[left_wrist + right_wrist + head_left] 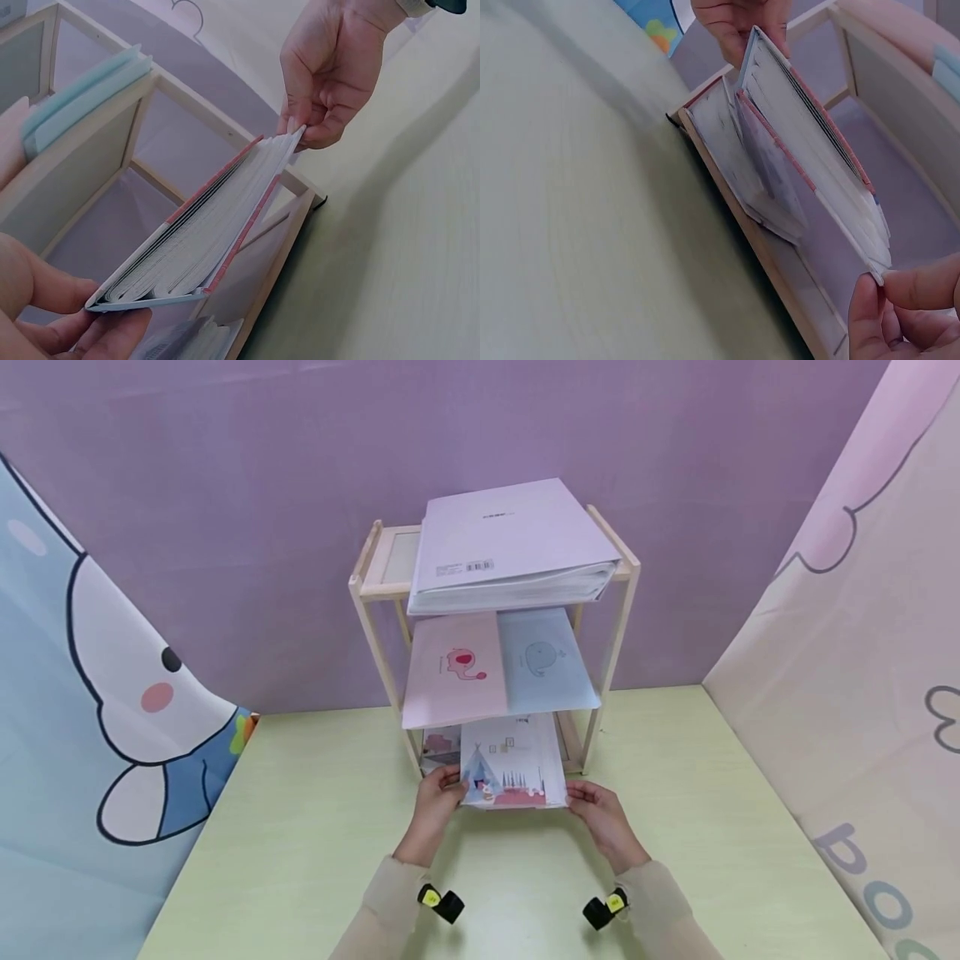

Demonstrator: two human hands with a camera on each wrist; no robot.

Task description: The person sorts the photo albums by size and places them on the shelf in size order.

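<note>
A photo album [513, 772] with a tent drawn on its white cover sticks out from the lowest level of a small wooden shelf [381, 652]. My left hand [437, 803] pinches its left edge between thumb and fingers, and my right hand [602, 822] pinches the right edge. In the left wrist view the album [206, 225] is held tilted off the shelf bottom, its thick pages bulging between the covers. Beside it on the lowest level lies another album [742, 150], partly hidden behind the held one.
On the middle level lie a pink elephant album [457, 672] and a blue whale album [547, 664], both jutting past the front. A large lilac binder [517, 539] covers most of the top. Printed cloth [862, 635] hangs at both sides of the pale green table [300, 860].
</note>
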